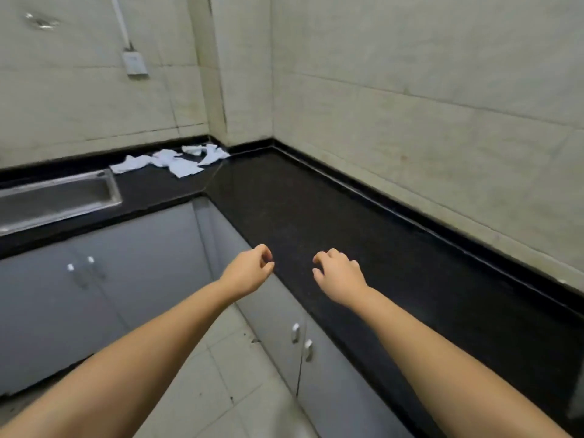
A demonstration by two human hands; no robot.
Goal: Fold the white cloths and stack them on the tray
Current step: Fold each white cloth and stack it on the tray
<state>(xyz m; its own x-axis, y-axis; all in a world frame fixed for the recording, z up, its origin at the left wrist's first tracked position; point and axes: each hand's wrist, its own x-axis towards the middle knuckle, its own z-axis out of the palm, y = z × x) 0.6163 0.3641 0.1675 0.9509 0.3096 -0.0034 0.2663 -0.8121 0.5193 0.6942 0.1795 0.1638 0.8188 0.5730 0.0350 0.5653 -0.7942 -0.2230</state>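
Several white cloths [172,159] lie crumpled and partly overlapping in the far corner of the dark worktop [331,222], against the tiled wall [410,90] and just to the right of the steel sink [57,200]; none appears folded, and their exact count cannot be told at this distance. No tray is in view, so the stacking place is unknown from this position. Both bare forearms extend forward over the near edge of the worktop, well apart from the cloths. Left hand [249,268]: fingers loosely curled, thumb near the forefinger, holding nothing. Right hand [338,271]: fingers likewise half-curled above the worktop surface, holding nothing. Grey cabinet doors [126,273] and a pale tiled floor [240,390] lie below; a wall socket [136,63] sits above the sink side. Judged stage: the very start of the task, an approach before the first pick-up. The next move would call for stepping or reaching toward the corner, separating a single cloth from the heap, and spreading it flat on the bare stretch of worktop, which offers ample room for folding; the tray must also be located.
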